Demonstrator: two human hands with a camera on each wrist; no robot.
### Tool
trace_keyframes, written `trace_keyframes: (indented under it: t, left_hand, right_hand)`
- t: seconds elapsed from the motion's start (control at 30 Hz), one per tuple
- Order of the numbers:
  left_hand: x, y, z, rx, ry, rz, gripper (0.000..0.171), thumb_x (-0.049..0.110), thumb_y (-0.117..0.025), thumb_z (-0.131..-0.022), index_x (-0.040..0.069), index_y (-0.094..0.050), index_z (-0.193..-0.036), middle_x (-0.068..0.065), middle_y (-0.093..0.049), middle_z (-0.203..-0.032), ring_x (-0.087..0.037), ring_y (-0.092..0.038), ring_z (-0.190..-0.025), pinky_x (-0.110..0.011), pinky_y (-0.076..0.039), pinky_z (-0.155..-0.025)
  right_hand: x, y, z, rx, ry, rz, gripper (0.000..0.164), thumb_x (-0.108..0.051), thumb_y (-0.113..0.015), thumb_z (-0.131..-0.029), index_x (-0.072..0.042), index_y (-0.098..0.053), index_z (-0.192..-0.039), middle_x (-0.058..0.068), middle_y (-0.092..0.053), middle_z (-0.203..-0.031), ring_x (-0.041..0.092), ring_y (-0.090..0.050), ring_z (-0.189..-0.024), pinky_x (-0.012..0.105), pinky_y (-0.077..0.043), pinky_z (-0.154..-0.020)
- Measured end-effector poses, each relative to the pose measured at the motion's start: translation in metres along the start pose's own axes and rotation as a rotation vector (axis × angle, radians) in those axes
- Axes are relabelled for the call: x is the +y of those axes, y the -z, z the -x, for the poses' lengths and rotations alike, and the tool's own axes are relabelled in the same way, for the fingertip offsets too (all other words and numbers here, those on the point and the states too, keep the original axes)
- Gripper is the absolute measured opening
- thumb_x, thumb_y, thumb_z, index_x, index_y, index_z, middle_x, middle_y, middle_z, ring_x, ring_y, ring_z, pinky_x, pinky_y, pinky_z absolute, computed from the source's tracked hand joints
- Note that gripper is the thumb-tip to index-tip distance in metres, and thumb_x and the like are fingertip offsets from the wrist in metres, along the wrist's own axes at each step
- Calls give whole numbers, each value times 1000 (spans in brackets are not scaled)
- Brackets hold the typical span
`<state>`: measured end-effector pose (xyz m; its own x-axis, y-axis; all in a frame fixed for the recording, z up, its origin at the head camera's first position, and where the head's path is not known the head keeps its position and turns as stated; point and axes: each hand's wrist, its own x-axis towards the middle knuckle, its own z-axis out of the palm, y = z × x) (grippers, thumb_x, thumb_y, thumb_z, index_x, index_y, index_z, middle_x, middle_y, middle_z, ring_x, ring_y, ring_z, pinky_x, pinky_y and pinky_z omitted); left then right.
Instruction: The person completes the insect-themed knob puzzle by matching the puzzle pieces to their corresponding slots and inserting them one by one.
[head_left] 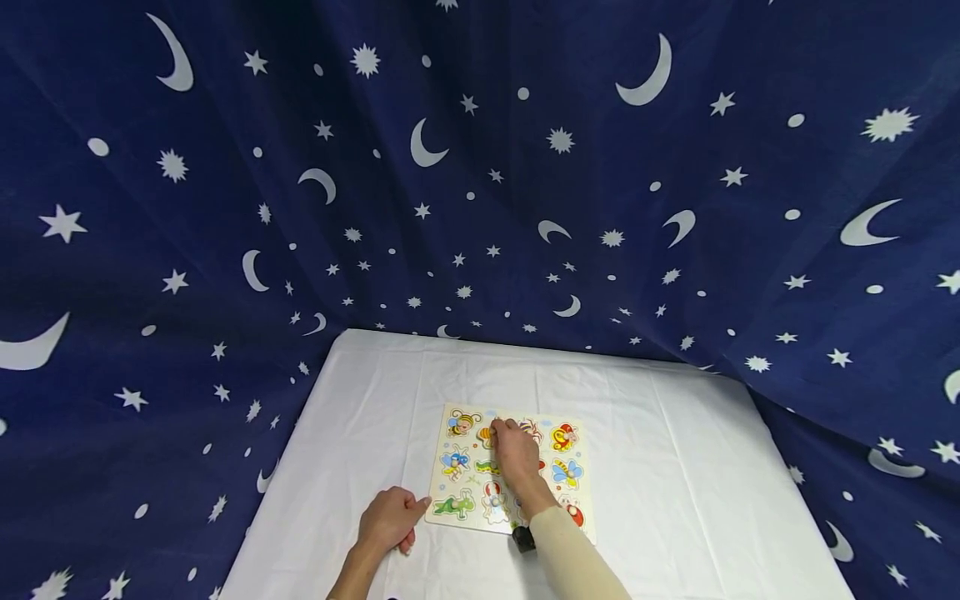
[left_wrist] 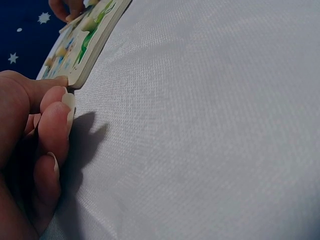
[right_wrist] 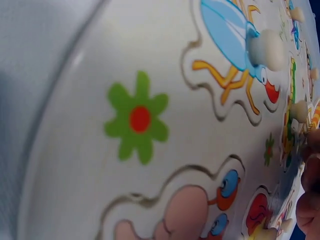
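A wooden peg puzzle board (head_left: 480, 481) with insect pictures lies flat on the white cloth. Over its back row, left of the middle, my right hand (head_left: 517, 454) pinches an orange-and-yellow striped puzzle piece (head_left: 486, 437); the fingers hide part of it. That striped piece (right_wrist: 316, 117) shows at the edge of the right wrist view, beside the fingertips. Beside the board's front left corner is my left hand (head_left: 390, 518), its thumb (left_wrist: 50, 86) stretched out and touching the corner. The other left fingers (left_wrist: 54, 127) are loosely bent above the cloth.
Other pegged pieces sit in the board, such as a green grasshopper (head_left: 454, 505), a blue-winged bee (head_left: 567, 473) and a red-and-yellow insect (head_left: 564, 437). White cloth (head_left: 675, 492) covers the table. A dark blue curtain (head_left: 495, 167) with moons and stars hangs behind and at the sides.
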<state>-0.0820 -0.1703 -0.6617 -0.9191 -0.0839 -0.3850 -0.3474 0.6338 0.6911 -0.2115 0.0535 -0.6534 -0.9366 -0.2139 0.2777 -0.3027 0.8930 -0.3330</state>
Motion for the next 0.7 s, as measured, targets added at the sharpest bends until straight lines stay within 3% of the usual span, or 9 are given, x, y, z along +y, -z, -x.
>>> trace_keyframes:
  t: [0.37, 0.53, 0.7]
  left_hand:
    - [-1, 0, 0, -6, -10, 3, 45, 47, -61, -91, 15, -55, -60, 5, -56, -40, -9, -53, -30, -26, -34, -36]
    - [-2, 1, 0, -8, -12, -10, 45, 49, -61, -92, 16, -55, -61, 6, -56, -40, -9, -53, -30, -26, -34, -36]
    - [-1, 2, 0, -3, -9, -18, 46, 48, -60, -92, 16, -55, -60, 6, -55, -40, -9, -53, -30, -26, -34, -36]
  right_hand:
    - [-4, 0, 4, -30, -34, 81, 17, -17, -69, -89, -26, -75, -103, 2, -65, -83, 19, -55, -54, 35, -43, -45]
    - [-11, 8, 6, -88, -24, 151, 26, -14, -68, -86, -26, -74, -109, 5, -68, -78, 21, -58, -54, 36, -43, -44]
    - [-16, 16, 9, -122, -57, 91, 33, -14, -67, -86, -21, -69, -119, 7, -70, -79, 21, -59, -55, 34, -41, -43]
